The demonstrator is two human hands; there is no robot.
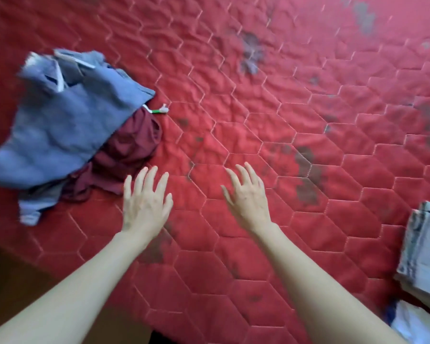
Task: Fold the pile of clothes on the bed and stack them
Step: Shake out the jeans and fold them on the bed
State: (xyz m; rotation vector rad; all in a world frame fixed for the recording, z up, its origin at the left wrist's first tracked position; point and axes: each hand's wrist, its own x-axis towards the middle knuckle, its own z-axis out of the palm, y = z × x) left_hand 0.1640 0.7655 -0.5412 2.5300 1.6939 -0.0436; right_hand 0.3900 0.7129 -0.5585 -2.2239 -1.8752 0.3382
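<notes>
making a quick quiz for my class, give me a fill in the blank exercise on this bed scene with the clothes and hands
1. Both the left hand and the right hand hold ____.
2. In the unfolded pile, the blue garment lies on top of a ____ garment.
3. The folded stack sits at the ____ edge of the view.
4. The quilted bedspread is ____ in colour.

Missing words: nothing; maroon; right; red

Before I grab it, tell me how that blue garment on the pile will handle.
The blue garment will probably be floppy: it lies crumpled and draped over the maroon cloth. It looks light, so one hand should lift it. Lifting may drag the maroon cloth along, since they overlap.
</notes>
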